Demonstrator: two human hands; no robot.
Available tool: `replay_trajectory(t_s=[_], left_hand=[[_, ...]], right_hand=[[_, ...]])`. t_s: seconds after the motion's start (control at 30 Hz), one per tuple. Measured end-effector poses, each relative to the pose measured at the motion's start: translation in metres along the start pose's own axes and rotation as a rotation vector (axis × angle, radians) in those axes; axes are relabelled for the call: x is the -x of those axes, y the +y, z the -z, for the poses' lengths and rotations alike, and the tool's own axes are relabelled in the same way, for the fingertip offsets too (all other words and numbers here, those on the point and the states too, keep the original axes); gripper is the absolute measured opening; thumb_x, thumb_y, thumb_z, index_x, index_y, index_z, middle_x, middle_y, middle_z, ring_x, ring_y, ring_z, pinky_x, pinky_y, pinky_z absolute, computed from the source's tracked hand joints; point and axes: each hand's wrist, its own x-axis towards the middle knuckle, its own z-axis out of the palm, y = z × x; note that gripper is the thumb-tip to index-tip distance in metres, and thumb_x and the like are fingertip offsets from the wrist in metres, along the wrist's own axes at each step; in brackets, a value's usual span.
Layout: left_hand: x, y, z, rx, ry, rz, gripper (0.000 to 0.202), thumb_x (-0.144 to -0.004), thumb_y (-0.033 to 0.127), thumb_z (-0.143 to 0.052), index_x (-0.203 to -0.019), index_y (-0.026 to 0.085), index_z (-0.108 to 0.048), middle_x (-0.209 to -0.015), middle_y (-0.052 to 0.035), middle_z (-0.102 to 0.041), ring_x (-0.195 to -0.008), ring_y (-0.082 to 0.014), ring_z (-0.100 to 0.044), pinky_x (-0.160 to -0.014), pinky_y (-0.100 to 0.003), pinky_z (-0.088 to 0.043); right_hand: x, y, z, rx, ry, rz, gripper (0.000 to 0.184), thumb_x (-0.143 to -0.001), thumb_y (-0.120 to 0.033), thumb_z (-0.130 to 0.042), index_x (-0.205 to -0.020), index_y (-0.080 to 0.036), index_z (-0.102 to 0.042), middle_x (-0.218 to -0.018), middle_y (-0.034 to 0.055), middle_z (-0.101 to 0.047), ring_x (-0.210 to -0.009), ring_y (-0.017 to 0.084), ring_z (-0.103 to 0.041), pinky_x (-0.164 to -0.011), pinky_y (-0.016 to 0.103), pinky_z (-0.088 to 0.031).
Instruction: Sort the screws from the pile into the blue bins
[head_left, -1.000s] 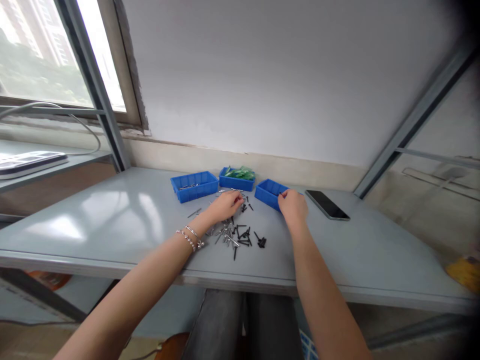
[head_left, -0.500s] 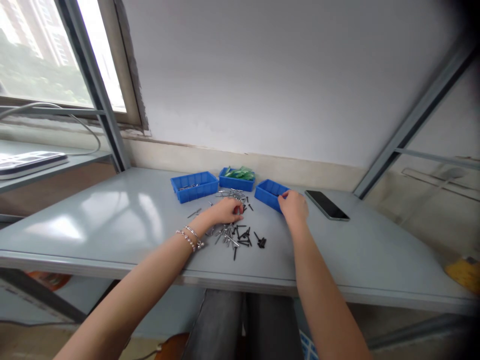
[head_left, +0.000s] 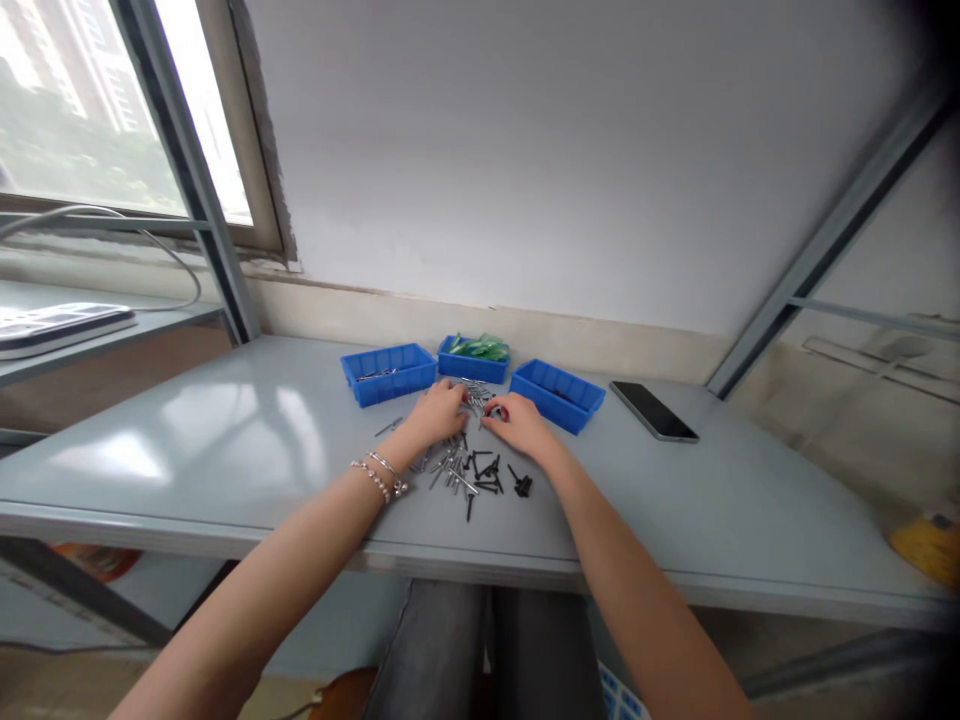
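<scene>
Three blue plastic trays (head_left: 388,375) sit just behind the loose pile of silver and black fasteners (head_left: 469,470) on the grey surface (head_left: 225,450), a phone (head_left: 652,411) lies off right, and the left hand (head_left: 439,415) and right hand (head_left: 521,425) curve their fingers (head_left: 491,408) into the pile, too hidden to tell whether they grip anything.

Head view faces forward and down, close above left hand (head_left: 439,415), right hand (head_left: 521,425).

Blue plastic trays (head_left: 390,392); the scattered fasteners (head_left: 457,475) are silver and black.
</scene>
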Motion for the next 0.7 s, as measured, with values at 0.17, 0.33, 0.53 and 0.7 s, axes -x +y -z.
replay_trajectory(t_s=[0.17, 0.33, 0.53, 0.7], left_hand=[[0.001, 0.0, -0.001, -0.05, -0.071, 0.068, 0.031, -0.075, 0.027, -0.044, -0.103, 0.014, -0.051, -0.105, -0.0142, -0.052, -0.099, -0.0274, -0.048, -0.081, -0.04, -0.04], [0.003, 0.005, 0.004, -0.07, -0.101, 0.102, 0.027, -0.076, 0.023, -0.041, -0.1, 0.018, -0.052, -0.104, -0.0108, -0.054, -0.101, -0.0254, -0.047, -0.082, -0.042, -0.038], [0.005, 0.007, 0.013, -0.18, 0.004, 0.266, 0.031, -0.076, 0.025, -0.041, -0.102, 0.015, -0.053, -0.108, -0.0154, -0.049, -0.105, -0.0299, -0.041, -0.081, -0.045, -0.037], [0.004, -0.001, 0.011, -0.115, -0.093, 0.304, 0.029, -0.074, 0.02, -0.042, -0.098, 0.015, -0.056, -0.101, -0.0149, -0.053, -0.096, -0.0279, -0.049, -0.076, -0.039, -0.042]], right_hand=[[0.001, -0.002, 0.005, -0.025, -0.034, -0.041, 0.017, -0.072, -0.026, -0.058, -0.084, -0.016, -0.065, -0.068, 0.0023, -0.056, -0.063, 0.012, -0.047, -0.061, 0.023, -0.034], [0.001, -0.004, 0.007, -0.032, -0.065, -0.055, 0.013, -0.072, -0.023, -0.057, -0.08, -0.016, -0.065, -0.066, 0.0018, -0.056, -0.061, 0.011, -0.047, -0.058, 0.022, -0.033], [0.001, -0.005, 0.008, -0.04, -0.076, -0.063, 0.012, -0.072, -0.022, -0.056, -0.078, -0.017, -0.065, -0.064, 0.0012, -0.056, -0.06, 0.011, -0.047, -0.057, 0.021, -0.033], [0.002, -0.005, 0.008, -0.046, -0.088, -0.067, 0.011, -0.072, -0.02, -0.056, -0.078, -0.017, -0.064, -0.063, 0.0009, -0.055, -0.059, 0.011, -0.047, -0.055, 0.021, -0.032]])
